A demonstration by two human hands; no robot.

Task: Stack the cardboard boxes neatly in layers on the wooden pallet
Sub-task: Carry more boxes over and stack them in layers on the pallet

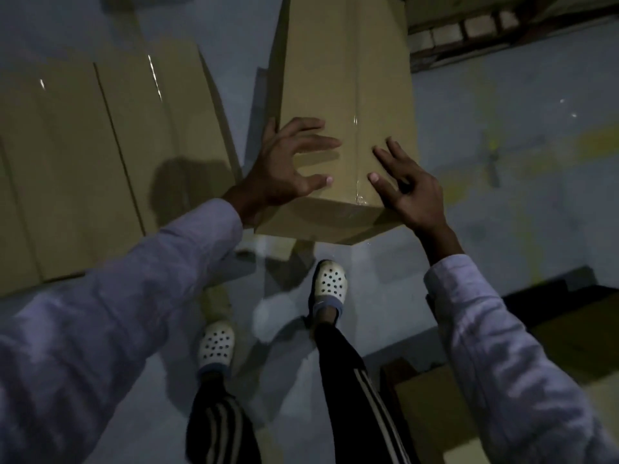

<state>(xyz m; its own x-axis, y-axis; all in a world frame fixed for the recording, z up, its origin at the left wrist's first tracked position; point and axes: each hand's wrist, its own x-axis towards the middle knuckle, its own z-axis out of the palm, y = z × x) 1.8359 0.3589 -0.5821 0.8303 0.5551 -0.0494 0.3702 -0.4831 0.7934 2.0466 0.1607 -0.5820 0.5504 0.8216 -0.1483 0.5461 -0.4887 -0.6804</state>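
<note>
Our left hand (291, 159) and right hand (405, 185) rest spread wide on the box (348, 78); we should slide each outward over its nearest edge before lifting.

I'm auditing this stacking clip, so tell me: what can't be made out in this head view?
- Head view: cardboard box under the left hand and right hand: far end cut by the top edge; what it rests on is hidden beneath it.
- Head view: wooden pallet: dim, blurred, partly behind the box.
- Head view: lower-right boxes: dark, partly behind the right sleeve.
</note>
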